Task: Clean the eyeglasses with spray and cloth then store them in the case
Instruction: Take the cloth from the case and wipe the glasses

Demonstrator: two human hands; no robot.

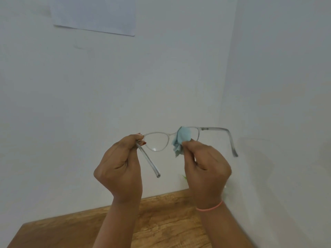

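I see the left hand [119,169] pinching the clear eyeglasses [215,129] at one hinge. The right hand [206,167] pinches a pale blue cloth [180,140] onto the other lens (seemingly wrapped around it), both held up above the wooden table [161,221].

The cloth [179,140] bunched in the right hand [207,167] covers much of one lens of the eyeglasses [215,129] (the one nearer that hand) and hides the fingers behind it, while the left hand [120,167] curls over the opposite hinge, so that joint cannot be seen. Above the counter's [71,226] far edge a small green scrap [184,176] shows beside the right hand, too little of it to say what it is. Both forearms [118,221] and the counter's near part run off the lower edge of view, and the paper [93,13] on the wall [179,68] is cut by the top.
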